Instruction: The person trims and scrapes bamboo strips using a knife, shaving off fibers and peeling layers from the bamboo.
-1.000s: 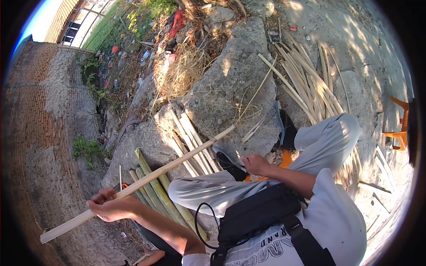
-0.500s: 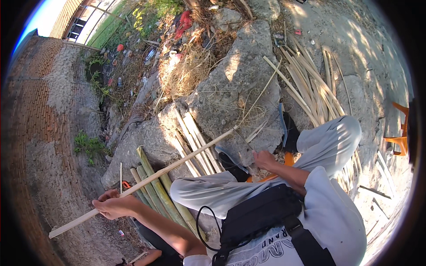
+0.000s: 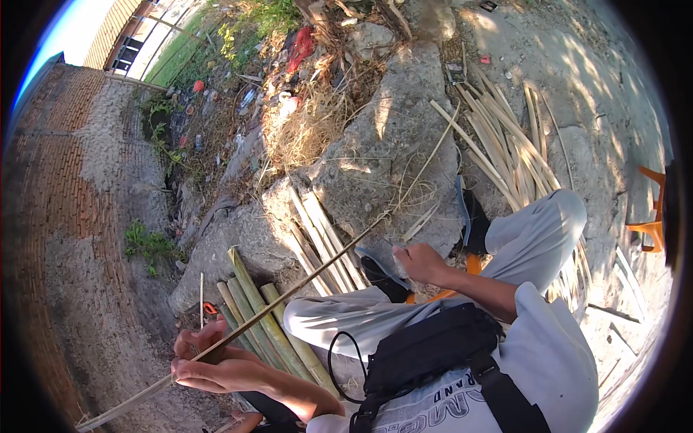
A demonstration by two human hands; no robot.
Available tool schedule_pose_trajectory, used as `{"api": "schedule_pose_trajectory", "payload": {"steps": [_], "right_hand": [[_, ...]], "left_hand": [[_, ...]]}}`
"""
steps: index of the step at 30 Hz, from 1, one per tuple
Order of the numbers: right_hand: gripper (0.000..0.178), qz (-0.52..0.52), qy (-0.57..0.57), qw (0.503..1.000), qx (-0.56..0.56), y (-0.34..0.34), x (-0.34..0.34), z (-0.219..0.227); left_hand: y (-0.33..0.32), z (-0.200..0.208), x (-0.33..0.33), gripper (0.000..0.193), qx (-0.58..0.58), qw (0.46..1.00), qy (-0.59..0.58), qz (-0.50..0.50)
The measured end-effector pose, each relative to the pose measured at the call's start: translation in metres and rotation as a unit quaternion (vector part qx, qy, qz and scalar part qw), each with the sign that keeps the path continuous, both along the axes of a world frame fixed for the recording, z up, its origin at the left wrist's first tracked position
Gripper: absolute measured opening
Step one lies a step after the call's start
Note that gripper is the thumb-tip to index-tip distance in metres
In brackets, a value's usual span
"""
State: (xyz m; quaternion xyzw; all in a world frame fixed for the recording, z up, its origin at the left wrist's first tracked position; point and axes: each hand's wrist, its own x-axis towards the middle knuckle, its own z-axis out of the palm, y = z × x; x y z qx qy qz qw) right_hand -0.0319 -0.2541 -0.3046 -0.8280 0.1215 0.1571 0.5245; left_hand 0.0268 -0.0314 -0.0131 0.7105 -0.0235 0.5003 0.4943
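Hiding part of strip (image 3: 289, 293): left hand (image 3: 224, 366)

A brick wall (image 3: 43, 187), rock (image 3: 415, 94) and sunlit ground (image 3: 613, 159) show an outdoor yard.

Strip (image 3: 310, 275) lies obliquely through the left hand (image 3: 234, 369), crossing above the bamboo poles (image 3: 271, 325) and the slats (image 3: 330, 232). Poles left of the person's left knee; slats just right of poles, reaching the rock slab (image 3: 361, 159) ahead. Right hand (image 3: 420, 263) between the two shoes (image 3: 474, 216). Strip pile (image 3: 512, 148) right of slab, beyond right shoe. Dry grass (image 3: 303, 133) left of slab; brick wall (image 3: 65, 173) far left.
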Motion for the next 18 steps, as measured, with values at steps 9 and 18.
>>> {"api": "schedule_pose_trajectory", "payload": {"steps": [9, 18], "right_hand": [[0.061, 0.117, -0.150, 0.968, 0.162, 0.045, 0.010, 0.156], [0.054, 0.086, -0.156, 0.974, 0.143, 0.054, 0.023, 0.139]], "left_hand": [[-0.026, -0.003, 0.000, 0.041, -0.147, 0.975, -0.038, -0.161], [-0.046, 0.001, 0.010, 0.038, -0.143, 0.982, -0.079, -0.090]]}}
